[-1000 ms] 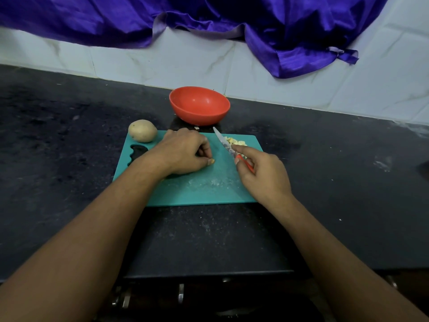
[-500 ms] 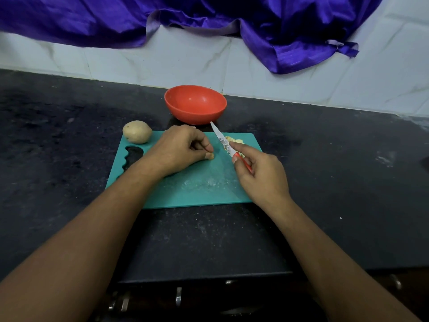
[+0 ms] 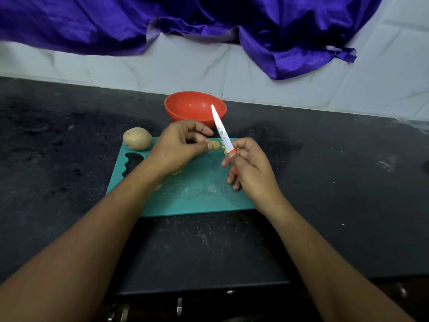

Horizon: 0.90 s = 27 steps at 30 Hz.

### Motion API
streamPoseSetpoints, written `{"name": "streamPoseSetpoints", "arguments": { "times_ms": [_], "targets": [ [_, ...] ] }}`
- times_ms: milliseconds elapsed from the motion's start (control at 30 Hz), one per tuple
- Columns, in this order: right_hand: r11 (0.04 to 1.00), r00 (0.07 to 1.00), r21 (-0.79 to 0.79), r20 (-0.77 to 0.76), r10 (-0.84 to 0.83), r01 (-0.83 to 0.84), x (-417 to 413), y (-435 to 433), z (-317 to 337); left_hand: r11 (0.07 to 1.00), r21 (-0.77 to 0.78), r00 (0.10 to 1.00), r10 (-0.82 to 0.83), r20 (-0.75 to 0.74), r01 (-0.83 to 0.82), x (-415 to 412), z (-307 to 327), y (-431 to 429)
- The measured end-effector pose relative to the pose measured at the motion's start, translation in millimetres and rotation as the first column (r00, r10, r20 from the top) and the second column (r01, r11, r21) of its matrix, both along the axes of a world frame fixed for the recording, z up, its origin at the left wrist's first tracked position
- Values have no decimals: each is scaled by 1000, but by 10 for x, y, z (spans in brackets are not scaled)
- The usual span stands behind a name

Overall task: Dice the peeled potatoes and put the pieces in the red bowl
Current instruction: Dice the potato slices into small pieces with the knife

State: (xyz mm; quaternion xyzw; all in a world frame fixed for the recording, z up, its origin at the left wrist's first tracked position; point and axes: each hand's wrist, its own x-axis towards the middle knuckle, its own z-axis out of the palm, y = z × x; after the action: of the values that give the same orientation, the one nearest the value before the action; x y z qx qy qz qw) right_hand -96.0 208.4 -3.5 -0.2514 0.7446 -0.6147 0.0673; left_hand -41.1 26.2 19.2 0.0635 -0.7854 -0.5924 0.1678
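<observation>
Left hand [image 3: 178, 145] pinches a small potato nub [image 3: 216, 145] between thumb and fingertips, lifted just off the board, probably because so little of it is left that it has to be turned to find a flat side before the next cut. Just to its right, the right hand [image 3: 250, 168] is curled round the orange handle of a knife [image 3: 221, 131], whose blade points up and away, its tip showing against the bowl; held like that, I judge, to keep the edge clear of the left fingers while the nub is reset. Between the two hands, close under the blade, lies a small heap of diced pieces [image 3: 224, 150], likely waiting for the transfer. Straight beyond the left hand's knuckles stands the red bowl [image 3: 176, 115], near enough for an easy scoop; no pieces show inside it. Off the left hand's outer side, a whole potato [image 3: 137, 138] rests at the corner of the teal cutting board [image 3: 204, 196], parked for its turn. By count: one nub, one whole potato, one knife, one bowl, one board; the diced pieces are too small to count.
</observation>
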Motion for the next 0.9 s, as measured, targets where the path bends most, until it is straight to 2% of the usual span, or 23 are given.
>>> {"name": "streamPoseSetpoints", "arguments": {
  "times_ms": [67, 167, 267, 433, 900],
  "targets": [
    [998, 994, 45, -103, -43, 48, -17, -13, -43, 999, 35, 1000, 10, 6, -10, 25, 36, 15],
    [968, 944, 194, -317, -88, 156, -37, -18, -91, 997, 79, 1000, 11, 28, -13, 39, 65, 37],
    [934, 899, 291, -432, -65, 208, -8, -39, -72, 999, 47, 1000, -6, 22, 5, 23, 52, 13],
    [904, 886, 354, -460, -54, 238, 0, -57, -47, 996, 66, 998, -59, 15, 58, 43, 61, 9],
    [891, 873, 387, -487, -20, 236, -36, -50, -64, 988, 89, 989, -130, 64, 124, 115, 166, 29]
  ]
}}
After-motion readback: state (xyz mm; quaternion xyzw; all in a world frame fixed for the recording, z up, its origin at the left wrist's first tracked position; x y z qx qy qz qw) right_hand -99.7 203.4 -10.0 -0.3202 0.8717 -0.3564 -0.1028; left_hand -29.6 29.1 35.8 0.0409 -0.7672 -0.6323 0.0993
